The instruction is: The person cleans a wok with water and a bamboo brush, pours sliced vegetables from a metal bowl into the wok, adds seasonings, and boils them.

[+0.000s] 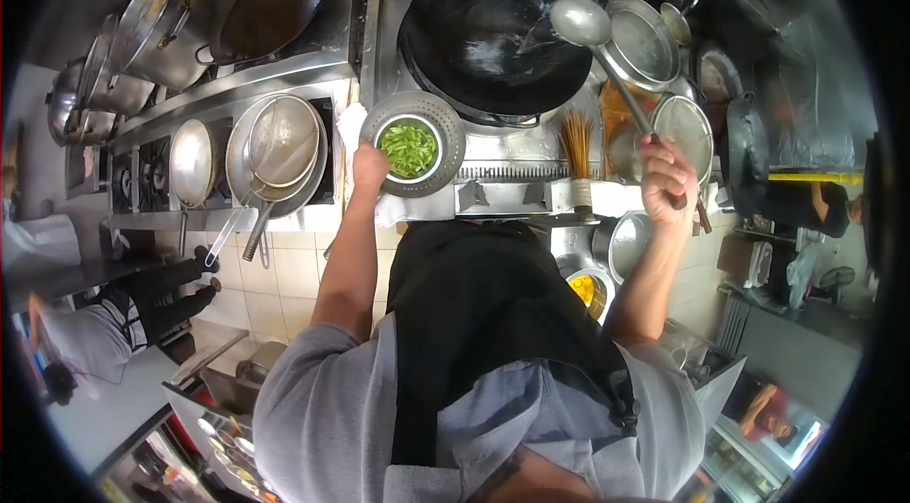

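Nearest is the black apron (483, 313) over a gray shirt (327, 399). Beyond it, right of center, a metal container (590, 292) holds yellow pieces.

The left hand (371, 164), nearer than the wok and to its left, is closed on the left rim of a round bowl (438, 145) of chopped green vegetables (408, 150). The bowl shows within the outline of a wide perforated strainer (450, 166); whether the fingers also grip the strainer, I cannot tell. A white cloth (390, 210) lies just beside that hand.

The right hand (668, 176), nearer than the wok and to its right, has its fingers clamped around the handle of a long ladle (580, 21). The ladle's bowl end shows over the wok's right edge; contact between them is not clear.

Between the hands, on the near right side of the wok, stands a bamboo brush (576, 147) with its bristles pointing away from the person.

Farther out is the large black wok (488, 29), with a wet sheen on its inside. Right of it are round wire strainers (642, 43). Left of it, pans (192, 162) rest over burners, and beyond them are a dark oval pan (275, 10) and deep steel pots (156, 24).
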### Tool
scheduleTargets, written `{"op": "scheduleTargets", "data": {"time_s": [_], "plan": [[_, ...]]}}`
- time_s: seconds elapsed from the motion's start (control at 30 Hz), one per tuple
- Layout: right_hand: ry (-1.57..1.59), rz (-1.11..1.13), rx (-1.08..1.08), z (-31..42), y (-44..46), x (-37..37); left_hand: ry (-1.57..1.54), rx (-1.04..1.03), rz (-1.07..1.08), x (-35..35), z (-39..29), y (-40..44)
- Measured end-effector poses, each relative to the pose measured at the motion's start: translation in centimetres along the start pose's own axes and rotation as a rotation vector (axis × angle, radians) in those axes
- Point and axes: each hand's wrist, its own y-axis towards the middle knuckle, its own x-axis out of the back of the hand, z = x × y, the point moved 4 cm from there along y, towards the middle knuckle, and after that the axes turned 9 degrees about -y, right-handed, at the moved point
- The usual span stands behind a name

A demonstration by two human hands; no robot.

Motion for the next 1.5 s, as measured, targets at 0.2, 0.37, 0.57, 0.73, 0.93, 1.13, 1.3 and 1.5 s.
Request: {"op": "scheduleTargets", "data": {"time_s": [0.2, 0.37, 0.57, 0.73, 0.93, 1.13, 1.3, 1.5], "plan": [[-0.279, -0.164, -0.082, -2.7, 0.3, 3.0, -0.145, -0.087, -0.062, 1.7, 1.3, -2.1], [-0.697, -0.415, -0.046, -3.7, 0.8, 5.5, -0.312, -0.137, -0.162, 6.9, 4.7, -3.4], [-1.587, -0.613, 0.183, -2.3, 0.8, 7.5, -0.870, 0.101, -0.145, 12.6, 4.2, -4.9], [-1.941, -0.869, 0.533, 3.6, 1.3, 10.5, -1.007, 0.123, -0.214, 14.9, 2.0, -6.9], [-2.139, -1.353, 0.673, 14.0, 6.5, 11.0, -1.070, 0.117, -0.091, 13.8, 1.5, -6.7], [-2.149, -1.158, 0.213, 24.7, 15.5, 15.2, -1.097, 0.094, -0.070, 12.8, -1.6, -7.7], [-1.029, -0.855, 0.527, 25.4, 16.1, 13.2, -1.087, 0.041, -0.040, 12.6, -4.2, -8.2], [-0.077, -0.201, 0.272, 25.7, 13.6, 10.7, -1.048, 0.036, -0.019, 12.3, -6.4, -7.9]]}}
